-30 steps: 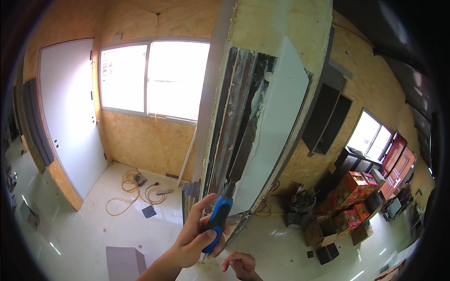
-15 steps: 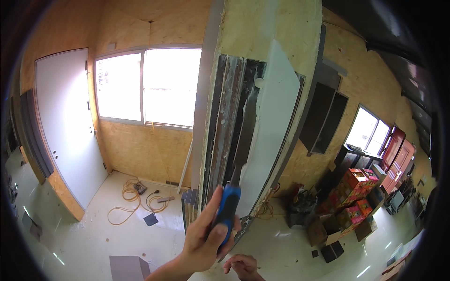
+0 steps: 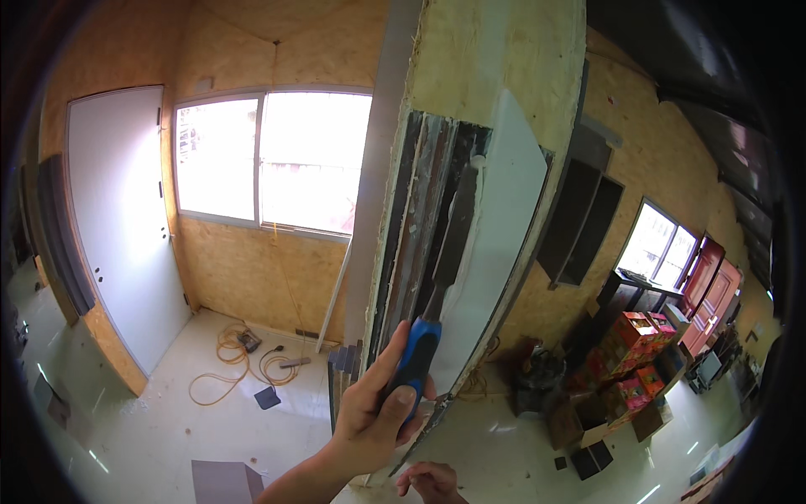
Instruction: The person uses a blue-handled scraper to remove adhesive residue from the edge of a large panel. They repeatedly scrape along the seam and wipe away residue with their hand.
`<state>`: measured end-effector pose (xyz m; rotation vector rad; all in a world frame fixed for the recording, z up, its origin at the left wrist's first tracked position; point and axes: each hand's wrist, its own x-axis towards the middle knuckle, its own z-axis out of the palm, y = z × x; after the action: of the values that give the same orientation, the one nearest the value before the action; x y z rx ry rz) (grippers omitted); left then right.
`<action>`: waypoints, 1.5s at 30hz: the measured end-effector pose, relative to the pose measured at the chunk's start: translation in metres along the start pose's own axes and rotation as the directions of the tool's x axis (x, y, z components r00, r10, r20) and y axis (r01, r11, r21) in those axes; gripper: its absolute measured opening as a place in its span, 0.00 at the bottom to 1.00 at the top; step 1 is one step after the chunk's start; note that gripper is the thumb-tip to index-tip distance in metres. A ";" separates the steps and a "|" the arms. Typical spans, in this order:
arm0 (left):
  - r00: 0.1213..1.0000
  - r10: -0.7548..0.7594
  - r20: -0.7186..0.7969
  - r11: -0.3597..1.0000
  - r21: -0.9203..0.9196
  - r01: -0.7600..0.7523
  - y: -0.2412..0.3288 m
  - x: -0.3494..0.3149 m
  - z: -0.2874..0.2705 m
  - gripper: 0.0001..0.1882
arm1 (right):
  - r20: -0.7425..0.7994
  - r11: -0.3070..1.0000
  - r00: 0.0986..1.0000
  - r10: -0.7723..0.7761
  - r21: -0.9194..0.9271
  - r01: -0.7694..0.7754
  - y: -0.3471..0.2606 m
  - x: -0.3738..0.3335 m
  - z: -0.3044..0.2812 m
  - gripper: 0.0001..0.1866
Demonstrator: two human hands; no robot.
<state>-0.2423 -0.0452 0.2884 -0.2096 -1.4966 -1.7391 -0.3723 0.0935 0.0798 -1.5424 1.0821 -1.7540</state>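
Note:
My left hand (image 3: 379, 412) is closed around the blue and black handle of a chisel (image 3: 417, 357). Its long metal blade points up, lying along a dark, smeared strip beside a white panel (image 3: 499, 218). The panel is set on the end face of a plywood wall post (image 3: 470, 63). Left of the blade run dark and brown lengthwise strips (image 3: 409, 210) with whitish residue on them. My right hand (image 3: 432, 482) hangs low at the bottom edge, fingers loosely bent and apart, with nothing seen in it.
A white door (image 3: 126, 227) and a bright window (image 3: 315, 164) are on the left. Orange cord (image 3: 228, 363) lies on the floor there, near a grey board (image 3: 225, 482). Printed cartons (image 3: 630, 340) stand to the right, below a dark open wall box (image 3: 579, 220).
The view has shifted slightly, with the post now lower and farther right. My left hand has raised the chisel a little along the strip. My right hand has barely moved.

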 end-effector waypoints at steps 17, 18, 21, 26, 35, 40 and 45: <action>0.994 0.113 -0.017 0.992 0.058 -0.111 -0.024 0.029 -0.021 0.32 | -0.007 0.997 0.997 -0.075 -0.017 0.074 0.000 -0.006 -0.004 0.07; 0.994 0.109 -0.013 0.993 0.048 -0.108 -0.027 0.029 -0.023 0.32 | -0.029 0.999 0.999 -0.038 0.006 0.038 0.003 -0.009 -0.004 0.07; 0.991 0.134 -0.018 0.991 0.021 -0.134 -0.029 0.033 -0.021 0.32 | -0.049 0.998 0.999 0.024 0.058 -0.021 0.009 -0.016 -0.005 0.07; 0.940 0.340 0.005 0.851 0.425 -0.310 -0.044 0.040 -0.028 0.34 | 0.023 0.999 0.999 -0.044 -0.018 0.045 -0.004 -0.003 -0.006 0.06; 0.888 0.458 0.034 0.734 0.550 -0.399 -0.049 0.043 -0.040 0.31 | -0.039 1.000 0.999 -0.009 -0.018 0.009 0.000 -0.005 -0.002 0.06; 0.871 0.490 0.041 0.661 0.633 -0.402 -0.040 0.048 -0.037 0.30 | -0.023 1.000 0.999 -0.031 0.003 0.031 -0.003 -0.001 -0.002 0.07; 0.837 0.542 0.080 0.608 0.650 -0.456 -0.045 0.054 -0.046 0.29 | -0.035 0.998 0.998 -0.059 0.003 0.060 0.006 -0.009 -0.005 0.09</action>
<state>-0.2902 -0.1128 0.2738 -0.1307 -1.6528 -0.7002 -0.3761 0.0986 0.0699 -1.5617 1.0591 -1.8283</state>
